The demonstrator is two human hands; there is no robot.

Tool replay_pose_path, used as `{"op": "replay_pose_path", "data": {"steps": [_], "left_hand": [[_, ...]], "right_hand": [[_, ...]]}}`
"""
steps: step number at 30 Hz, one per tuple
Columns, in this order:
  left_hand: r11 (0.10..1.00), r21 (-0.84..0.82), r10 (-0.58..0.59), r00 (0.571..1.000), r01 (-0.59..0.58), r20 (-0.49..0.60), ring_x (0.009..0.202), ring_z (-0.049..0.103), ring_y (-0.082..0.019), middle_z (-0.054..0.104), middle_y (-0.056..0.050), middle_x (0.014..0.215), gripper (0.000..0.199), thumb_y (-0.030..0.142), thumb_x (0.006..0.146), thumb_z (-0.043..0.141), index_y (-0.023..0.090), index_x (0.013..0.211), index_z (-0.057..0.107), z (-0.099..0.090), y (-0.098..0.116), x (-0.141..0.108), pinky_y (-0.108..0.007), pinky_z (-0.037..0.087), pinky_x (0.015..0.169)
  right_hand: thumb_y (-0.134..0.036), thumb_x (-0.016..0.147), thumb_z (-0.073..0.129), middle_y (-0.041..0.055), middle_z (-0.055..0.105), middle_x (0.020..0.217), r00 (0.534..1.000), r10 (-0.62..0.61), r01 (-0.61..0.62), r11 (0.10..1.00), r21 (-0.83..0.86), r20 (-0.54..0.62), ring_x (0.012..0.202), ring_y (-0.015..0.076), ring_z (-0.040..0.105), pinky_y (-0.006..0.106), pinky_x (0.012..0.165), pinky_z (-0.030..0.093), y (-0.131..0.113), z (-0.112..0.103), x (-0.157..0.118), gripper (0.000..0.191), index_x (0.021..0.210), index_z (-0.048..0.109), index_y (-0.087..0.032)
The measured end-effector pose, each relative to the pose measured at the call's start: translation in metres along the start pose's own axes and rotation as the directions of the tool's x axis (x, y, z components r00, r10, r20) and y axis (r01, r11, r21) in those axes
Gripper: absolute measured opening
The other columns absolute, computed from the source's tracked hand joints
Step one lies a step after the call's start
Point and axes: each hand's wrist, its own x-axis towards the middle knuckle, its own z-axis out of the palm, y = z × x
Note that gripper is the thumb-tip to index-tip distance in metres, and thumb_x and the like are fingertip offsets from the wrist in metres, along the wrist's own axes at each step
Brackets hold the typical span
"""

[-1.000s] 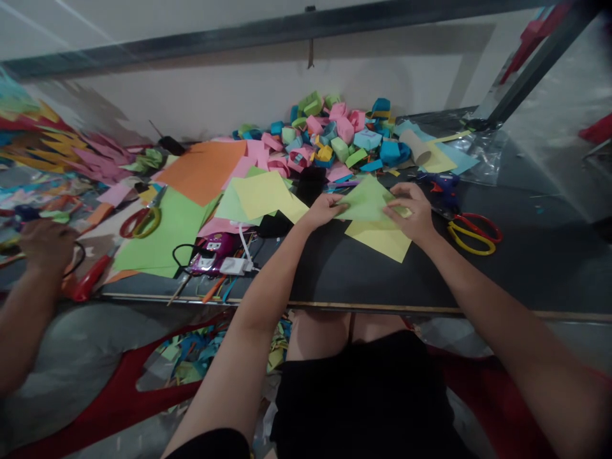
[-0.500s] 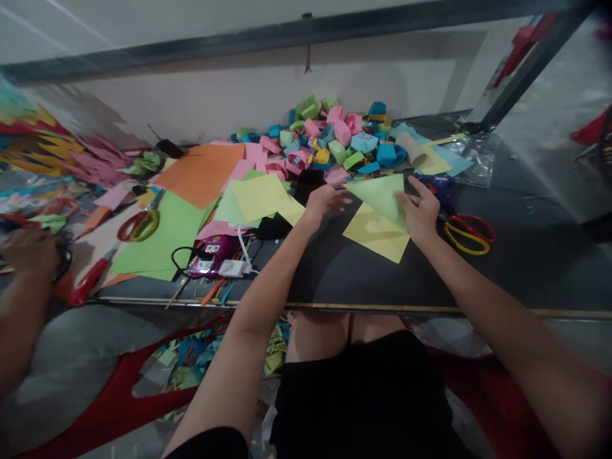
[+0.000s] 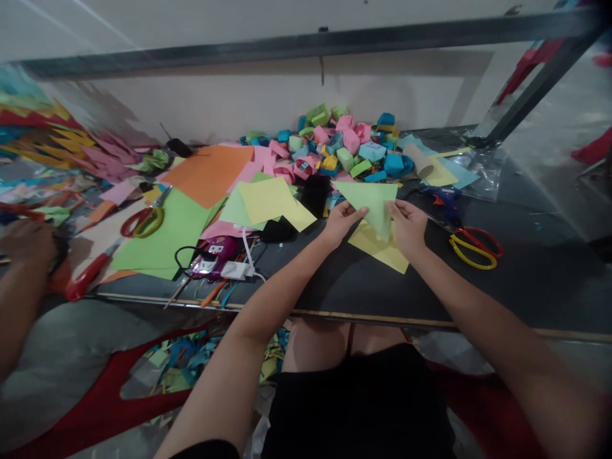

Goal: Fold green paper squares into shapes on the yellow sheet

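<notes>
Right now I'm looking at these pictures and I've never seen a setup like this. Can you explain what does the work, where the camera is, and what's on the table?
There is no machine here: a person works with two bare hands. One camera, worn on that person's head, looks forward and down, so every picture comes from there.

The left hand and right hand together hold a light green paper, which shows as a triangle, above a yellow sheet.

On the dark table, scissors and what looks like a blue glue gun lie near the right hand. Farther back is a pile of small colourful paper pieces. At the far left is another person's hand.
</notes>
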Motion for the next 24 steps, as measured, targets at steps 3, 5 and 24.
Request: {"op": "replay_pose_path", "data": {"steps": [3, 5, 24], "left_hand": [[0.997, -0.071, -0.035, 0.999, 0.036, 0.011, 0.099, 0.076, -0.023, 0.082, -0.009, 0.105, 0.053, 0.054, 0.067, 0.093, 0.017, 0.101, 0.075, 0.0036, -0.003, -0.0013, -0.039, 0.06, 0.095], [0.994, -0.11, -0.027, 1.0, 0.028, 0.003, 0.094, 0.075, -0.022, 0.082, -0.008, 0.101, 0.056, 0.056, 0.062, 0.095, 0.017, 0.098, 0.076, 0.0055, -0.0043, -0.0021, -0.037, 0.06, 0.093], [0.987, -0.16, 0.015, 1.0, -0.017, -0.014, 0.093, 0.075, -0.022, 0.081, -0.008, 0.101, 0.051, 0.052, 0.062, 0.096, 0.018, 0.097, 0.077, 0.0029, -0.0091, 0.0002, -0.038, 0.059, 0.092]], "right_hand": [[-0.074, 0.059, 0.087, 0.0079, 0.083, 0.091, 1.0, -0.01, 0.01, 1.0, 0.02, 0.008, 0.082, 0.0273, 0.079, 0.044, 0.077, 0.066, 0.0003, -0.0026, -0.0011, 0.061, 0.089, 0.081, -0.022], [-0.072, 0.06, 0.088, 0.0078, 0.083, 0.091, 1.0, -0.013, 0.012, 0.999, 0.045, 0.012, 0.082, 0.0257, 0.078, 0.042, 0.078, 0.065, -0.0003, -0.0038, -0.0019, 0.06, 0.089, 0.081, -0.021], [-0.069, 0.065, 0.087, 0.0028, 0.079, 0.076, 0.998, -0.053, 0.051, 0.997, 0.062, 0.033, 0.074, 0.0196, 0.074, 0.035, 0.07, 0.063, 0.0002, -0.0019, -0.0031, 0.051, 0.088, 0.082, -0.023]]}}
